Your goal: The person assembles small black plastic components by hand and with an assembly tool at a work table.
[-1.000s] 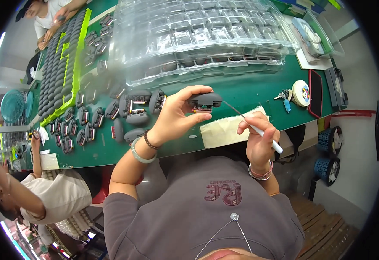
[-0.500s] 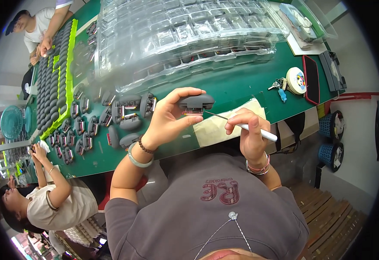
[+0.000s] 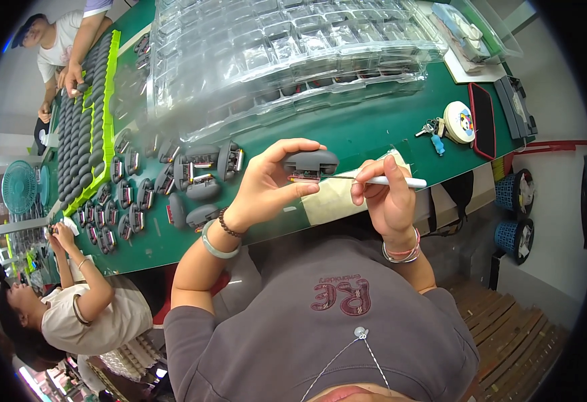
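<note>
A dark grey rounded plastic device (image 3: 311, 163), with a slot showing small inner parts, is pinched between the thumb and fingers of my left hand (image 3: 274, 175) above the table. My right hand (image 3: 388, 194) is closed round a thin tool with a white handle (image 3: 400, 181), which looks like a fine screwdriver or pick. Its dark shaft points left, and the tip is at or very close to the device's open side; contact cannot be made out. Below the hands lies a pale yellow cloth (image 3: 330, 202). Several similar grey devices (image 3: 203, 188) lie left of my left hand.
Stacked clear plastic trays (image 3: 286, 60) cover the far middle of the green table (image 3: 367, 130). A lime-green rack (image 3: 111, 100) of grey shells stands at left, with two people nearby. Keys (image 3: 429, 128), a round case (image 3: 459, 122) and a red-edged phone (image 3: 481, 120) lie right.
The tool has swung to lie nearly level, its tip still by the device. My left hand and the device have shifted slightly right and down. A far-left person's hand has moved over the rack.
</note>
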`<state>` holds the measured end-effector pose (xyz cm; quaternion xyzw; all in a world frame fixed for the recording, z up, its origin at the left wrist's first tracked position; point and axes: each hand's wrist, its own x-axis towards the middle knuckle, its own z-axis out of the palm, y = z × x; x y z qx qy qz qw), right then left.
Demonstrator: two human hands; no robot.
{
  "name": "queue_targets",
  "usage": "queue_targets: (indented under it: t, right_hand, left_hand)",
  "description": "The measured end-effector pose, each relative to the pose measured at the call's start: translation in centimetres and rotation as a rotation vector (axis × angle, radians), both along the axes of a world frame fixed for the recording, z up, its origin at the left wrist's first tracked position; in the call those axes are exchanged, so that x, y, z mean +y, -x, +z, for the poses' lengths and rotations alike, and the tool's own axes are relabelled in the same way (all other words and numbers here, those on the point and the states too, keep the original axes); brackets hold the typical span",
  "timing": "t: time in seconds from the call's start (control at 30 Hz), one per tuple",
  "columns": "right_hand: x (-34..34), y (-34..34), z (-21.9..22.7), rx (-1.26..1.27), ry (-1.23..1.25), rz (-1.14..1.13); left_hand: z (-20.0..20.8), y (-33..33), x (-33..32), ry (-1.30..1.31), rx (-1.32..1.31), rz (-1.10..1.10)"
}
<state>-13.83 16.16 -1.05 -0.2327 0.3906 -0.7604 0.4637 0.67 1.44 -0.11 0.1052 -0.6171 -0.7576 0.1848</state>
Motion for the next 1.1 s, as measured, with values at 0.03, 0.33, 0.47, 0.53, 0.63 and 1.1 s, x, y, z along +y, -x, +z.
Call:
queue_targets:
  t: [0.03,0.33,0.47,0.53,0.63,1.1]
  right_hand:
    - [0.0,0.0,-0.2,0.002,0.002,0.002]
    - [-0.2,-0.1,-1.0,-0.408,-0.098,0.051]
    - [-0.5,0.1,-1.7,-0.599,-0.135,0.122]
    - [-0.5,0.1,-1.9,-0.658,-0.146,0.144]
    - [-0.4,-0.2,-1.7,-0.654,-0.121,0.151]
    - [0.1,-1.0,0.1,-0.016,-0.044,-0.128]
  left_hand:
    - [-0.1,0.0,0.0,-0.036,-0.003,-0.007]
    - [-0.4,0.1,0.2,-0.094,0.012,-0.002]
    - [-0.4,0.1,0.1,-0.093,0.016,-0.002]
    - [-0.2,0.1,0.2,-0.1,0.016,-0.001]
    - [-0.4,0.0,0.0,-0.08,0.008,0.012]
    - [-0.4,0.1,0.1,0.001,-0.003,0.073]
